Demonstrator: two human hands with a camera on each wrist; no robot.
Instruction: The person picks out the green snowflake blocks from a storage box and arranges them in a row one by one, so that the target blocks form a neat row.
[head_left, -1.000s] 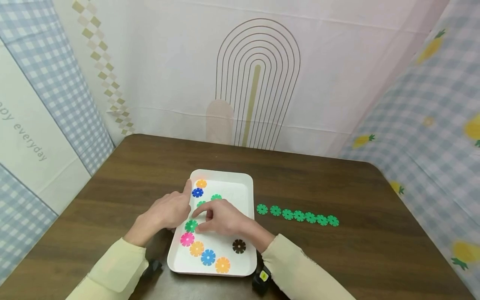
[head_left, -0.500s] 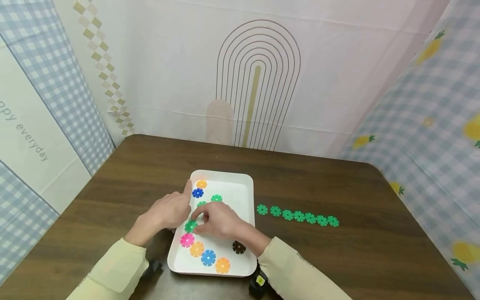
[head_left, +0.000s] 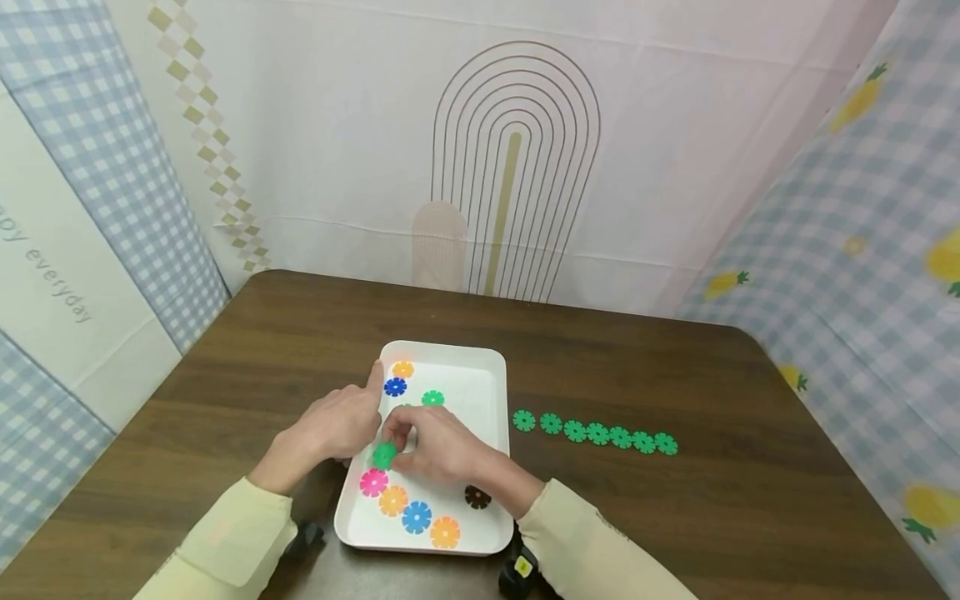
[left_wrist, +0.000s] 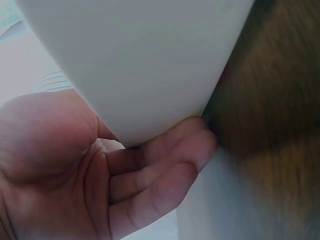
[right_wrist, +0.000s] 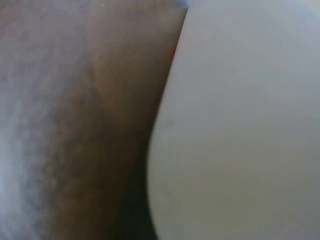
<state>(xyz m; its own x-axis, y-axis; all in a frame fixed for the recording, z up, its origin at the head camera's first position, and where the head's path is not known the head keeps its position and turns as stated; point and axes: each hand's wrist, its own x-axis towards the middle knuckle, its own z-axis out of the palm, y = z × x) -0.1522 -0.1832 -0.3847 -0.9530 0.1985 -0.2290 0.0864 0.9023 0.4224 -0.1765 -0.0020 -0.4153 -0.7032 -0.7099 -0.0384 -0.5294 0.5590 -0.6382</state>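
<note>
In the head view a white tray lies on the table. My left hand grips its left side; in the left wrist view the curled fingers meet the lower edge of the tray's outer wall. Over the tray, my right hand pinches a green notched disc between thumb and forefinger. Just below that lies a pink disc, followed by orange and blue ones. Another green disc sits above the hand, and one more is mostly hidden behind it. The right wrist view shows only a blurred tray wall.
Right of the tray, several green discs form a row on the brown table. Inside the tray are also a dark blue disc, an orange disc at the top and a dark brown disc partly under the right wrist.
The right thumb and forefinger have come together on the green disc, which now looks slightly tilted and shifted. The left hand and the tray have stayed in place.
</note>
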